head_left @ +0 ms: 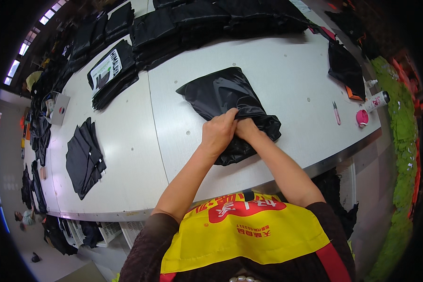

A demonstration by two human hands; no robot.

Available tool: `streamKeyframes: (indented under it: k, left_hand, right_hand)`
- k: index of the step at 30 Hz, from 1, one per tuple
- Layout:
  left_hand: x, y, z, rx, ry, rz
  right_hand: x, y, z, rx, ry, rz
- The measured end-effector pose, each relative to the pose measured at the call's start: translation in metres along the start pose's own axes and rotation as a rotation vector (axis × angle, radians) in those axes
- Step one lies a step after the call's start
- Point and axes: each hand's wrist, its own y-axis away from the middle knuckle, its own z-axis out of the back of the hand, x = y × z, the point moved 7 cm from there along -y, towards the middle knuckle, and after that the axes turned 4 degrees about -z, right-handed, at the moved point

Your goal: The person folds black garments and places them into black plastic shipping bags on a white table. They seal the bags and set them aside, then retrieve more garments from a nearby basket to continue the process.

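A glossy black plastic bag [223, 89] lies flat on the white table in front of me, its near end bunched and folded. My left hand [219, 131] is closed on the bag's edge near the middle, fingers curled over the plastic. Just beside it, my right hand [246, 129] reaches into the folds at the bag's near end. The plastic and my left hand hide the right fingers, so their grip does not show. Whatever is inside the bag cannot be made out.
Stacks of black packages [181, 28] line the table's far side. A pile of printed black bags [109, 75] and folded black cloth pieces [83, 157] lie left. At right are thread snips [336, 113], a pink object [362, 118], a white bottle [377, 101] and a black pouch [346, 68].
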Motion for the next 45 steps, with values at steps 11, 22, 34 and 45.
streamKeyframes:
  k: [11,22,34,45]
  left_hand:
    - [-0.003,-0.002,-0.012,0.034,-0.075,-0.158]
    - [0.009,-0.011,-0.019,0.077,0.029,-0.037]
    - [0.034,0.004,-0.024,-0.048,0.152,0.097]
    - [0.043,0.019,-0.028,-0.078,0.171,0.09]
  right_hand:
    - [0.01,-0.027,0.019,-0.142,-0.208,0.006]
    - [0.003,-0.07,0.029,-0.259,-0.113,0.031]
    - [0.016,-0.083,0.024,-0.269,-0.071,0.084]
    - [0.038,-0.082,0.019,-0.287,-0.014,0.168]
